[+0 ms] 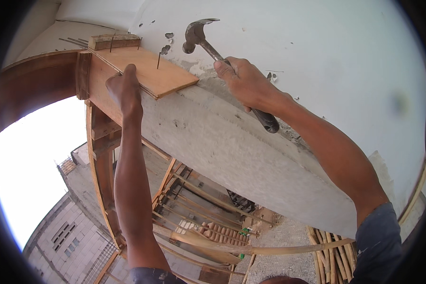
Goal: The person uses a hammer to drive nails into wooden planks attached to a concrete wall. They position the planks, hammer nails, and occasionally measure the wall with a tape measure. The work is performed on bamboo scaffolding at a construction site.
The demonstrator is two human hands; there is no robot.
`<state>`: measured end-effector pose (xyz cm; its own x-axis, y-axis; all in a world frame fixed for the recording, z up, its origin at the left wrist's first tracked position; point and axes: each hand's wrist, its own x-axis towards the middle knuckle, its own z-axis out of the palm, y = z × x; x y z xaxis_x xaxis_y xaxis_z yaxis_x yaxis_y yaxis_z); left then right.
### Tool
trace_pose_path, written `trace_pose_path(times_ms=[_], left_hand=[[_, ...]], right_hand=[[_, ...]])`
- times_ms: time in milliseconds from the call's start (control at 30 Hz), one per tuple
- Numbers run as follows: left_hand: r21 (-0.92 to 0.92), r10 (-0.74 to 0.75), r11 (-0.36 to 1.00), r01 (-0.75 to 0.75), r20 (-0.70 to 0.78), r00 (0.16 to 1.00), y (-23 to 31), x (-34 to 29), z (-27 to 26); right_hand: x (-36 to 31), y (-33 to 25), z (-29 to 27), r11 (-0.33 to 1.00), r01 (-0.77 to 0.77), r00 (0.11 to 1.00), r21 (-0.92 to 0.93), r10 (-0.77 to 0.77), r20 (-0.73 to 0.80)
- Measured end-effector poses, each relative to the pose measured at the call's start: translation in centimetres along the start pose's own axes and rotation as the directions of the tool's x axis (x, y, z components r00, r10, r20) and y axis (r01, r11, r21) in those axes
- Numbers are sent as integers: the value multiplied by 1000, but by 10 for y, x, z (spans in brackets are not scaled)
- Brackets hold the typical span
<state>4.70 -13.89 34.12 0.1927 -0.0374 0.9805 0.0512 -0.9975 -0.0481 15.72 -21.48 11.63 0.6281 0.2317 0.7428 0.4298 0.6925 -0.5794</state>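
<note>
My right hand (252, 85) is wrapped round the handle of a claw hammer (201, 38), its metal head raised up and to the left near the white wall. My left hand (126, 91) is closed at the near edge of a flat plywood board (149, 66), thumb uppermost; its fingertips are partly hidden. The board lies on top of a concrete beam (232, 142), against the wall. A nail (158, 60) stands upright from the board, with two more nails farther back beside a short wood block (114, 41).
Curved wooden formwork (40, 78) runs off to the left, with a wooden frame (102, 175) dropping below it. Far beneath are timber poles (333, 253), stacked clay-coloured pieces (225, 233) and a block building (73, 236). The white wall (326, 61) rises on the right.
</note>
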Motion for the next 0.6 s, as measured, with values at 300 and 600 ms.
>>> trace_pose_path(times_ms=[300,600], left_hand=[[37,34,999,-32,-39,999,2,-2,4],[-63,-25,998,22,-40,999,-3,3,5]], right_hand=[[30,38,20,973,-189,970,-136,206,127],[41,38,18,990,-134,973,-49,141,185]])
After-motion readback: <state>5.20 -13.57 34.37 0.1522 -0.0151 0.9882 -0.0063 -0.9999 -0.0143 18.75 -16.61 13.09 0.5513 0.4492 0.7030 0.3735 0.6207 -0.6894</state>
